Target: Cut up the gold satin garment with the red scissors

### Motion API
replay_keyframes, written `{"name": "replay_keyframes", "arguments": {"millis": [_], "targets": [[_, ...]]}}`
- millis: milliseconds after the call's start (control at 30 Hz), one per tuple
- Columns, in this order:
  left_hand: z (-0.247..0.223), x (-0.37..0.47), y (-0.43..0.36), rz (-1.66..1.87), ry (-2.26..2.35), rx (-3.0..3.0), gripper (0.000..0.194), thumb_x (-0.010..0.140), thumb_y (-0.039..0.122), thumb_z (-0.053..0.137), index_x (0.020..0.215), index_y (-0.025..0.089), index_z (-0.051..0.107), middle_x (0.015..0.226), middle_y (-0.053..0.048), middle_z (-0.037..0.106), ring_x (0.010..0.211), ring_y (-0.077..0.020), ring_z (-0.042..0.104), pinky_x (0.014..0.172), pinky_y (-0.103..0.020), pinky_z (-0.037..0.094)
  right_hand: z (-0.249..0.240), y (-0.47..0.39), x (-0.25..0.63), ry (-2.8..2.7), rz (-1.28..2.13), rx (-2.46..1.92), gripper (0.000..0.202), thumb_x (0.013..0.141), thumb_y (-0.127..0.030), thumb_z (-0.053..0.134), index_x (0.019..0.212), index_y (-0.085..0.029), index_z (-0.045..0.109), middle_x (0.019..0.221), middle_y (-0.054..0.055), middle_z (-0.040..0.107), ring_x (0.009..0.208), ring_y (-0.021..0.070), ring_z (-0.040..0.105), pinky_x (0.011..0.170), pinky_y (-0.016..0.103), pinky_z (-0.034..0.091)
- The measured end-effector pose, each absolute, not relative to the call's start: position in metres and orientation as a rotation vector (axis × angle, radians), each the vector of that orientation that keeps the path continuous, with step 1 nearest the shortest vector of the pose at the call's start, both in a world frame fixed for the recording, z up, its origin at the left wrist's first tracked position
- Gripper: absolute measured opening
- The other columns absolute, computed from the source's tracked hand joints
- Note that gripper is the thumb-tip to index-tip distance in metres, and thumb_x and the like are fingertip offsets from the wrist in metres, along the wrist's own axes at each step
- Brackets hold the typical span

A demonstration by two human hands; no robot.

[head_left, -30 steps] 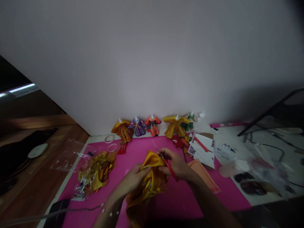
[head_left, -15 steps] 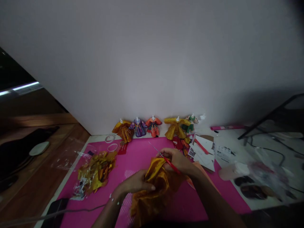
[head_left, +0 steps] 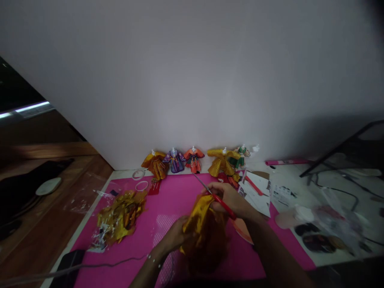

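Gold satin cloth (head_left: 204,232) hangs in loose folds between my hands, over the pink mat (head_left: 177,196). My left hand (head_left: 175,236) is closed on the cloth's left edge, its fingers partly hidden in the folds. My right hand (head_left: 228,199) pinches the top of the cloth. That hand also holds a red-handled tool (head_left: 221,203) with a long, slim metal tip pointing up and left, away from me. Whether it has one blade or two, I cannot tell. The lower part of the cloth is dark and blurred.
Several small dressed figures, one a purple-robed figure (head_left: 174,161), lean along the wall. Gold scraps (head_left: 123,216) lie at left by clear plastic. White papers (head_left: 256,196), a bottle (head_left: 294,217) and plastic bags (head_left: 339,220) are at right. A cable (head_left: 111,265) crosses the lower left.
The cloth has turned and bunched more upright. My left hand has shifted slightly with it. My right hand and the red-handled tool have moved a little right and up, showing more of the handle.
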State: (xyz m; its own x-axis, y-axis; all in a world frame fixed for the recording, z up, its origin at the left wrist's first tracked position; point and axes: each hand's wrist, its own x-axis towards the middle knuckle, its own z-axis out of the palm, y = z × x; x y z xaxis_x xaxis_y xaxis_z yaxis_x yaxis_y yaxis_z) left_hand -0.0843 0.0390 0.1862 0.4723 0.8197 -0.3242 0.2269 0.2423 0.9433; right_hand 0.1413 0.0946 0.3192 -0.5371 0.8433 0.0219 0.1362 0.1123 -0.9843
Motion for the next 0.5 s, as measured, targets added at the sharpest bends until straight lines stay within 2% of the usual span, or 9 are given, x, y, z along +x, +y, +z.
{"name": "replay_keyframes", "arguments": {"millis": [100, 167, 300, 500], "targets": [[0.185, -0.089, 0.042, 0.642, 1.102, 1.223, 0.034, 0.070, 0.030, 0.069, 0.100, 0.015, 0.073, 0.087, -0.002, 0.076, 0.087, -0.0265, 0.065, 0.081, -0.035, 0.050, 0.324, 0.096, 0.147, -1.778, 1.415, -0.992, 0.037, 0.064, -0.008, 0.062, 0.098, -0.018, 0.071, 0.088, 0.004, 0.076, 0.077, 0.0227, 0.070, 0.067, 0.029, 0.054], [0.191, -0.098, 0.048, 0.710, 1.127, 1.171, 0.034, 0.067, 0.023, 0.066, 0.099, 0.016, 0.075, 0.083, 0.000, 0.077, 0.083, -0.0255, 0.067, 0.083, -0.036, 0.050, 0.326, 0.099, 0.153, -1.771, 1.381, -1.021, 0.037, 0.064, -0.009, 0.062, 0.098, -0.019, 0.071, 0.088, 0.004, 0.076, 0.079, 0.0228, 0.070, 0.067, 0.029, 0.054], [0.208, -0.119, 0.063, 0.834, 1.142, 1.090, 0.038, 0.066, 0.020, 0.058, 0.099, 0.019, 0.077, 0.092, -0.003, 0.081, 0.096, -0.0285, 0.069, 0.097, -0.040, 0.047, 0.330, 0.107, 0.160, -1.763, 1.341, -1.068, 0.033, 0.066, -0.014, 0.062, 0.097, -0.018, 0.070, 0.085, 0.004, 0.075, 0.079, 0.0227, 0.069, 0.065, 0.028, 0.053], [0.227, -0.130, 0.074, 0.858, 1.163, 1.045, 0.036, 0.075, 0.028, 0.053, 0.099, 0.014, 0.077, 0.099, -0.009, 0.081, 0.103, -0.0315, 0.069, 0.096, -0.042, 0.048, 0.341, 0.122, 0.161, -1.779, 1.296, -1.083, 0.031, 0.066, -0.019, 0.063, 0.097, -0.017, 0.069, 0.082, 0.003, 0.073, 0.076, 0.0207, 0.066, 0.063, 0.027, 0.049]]}}
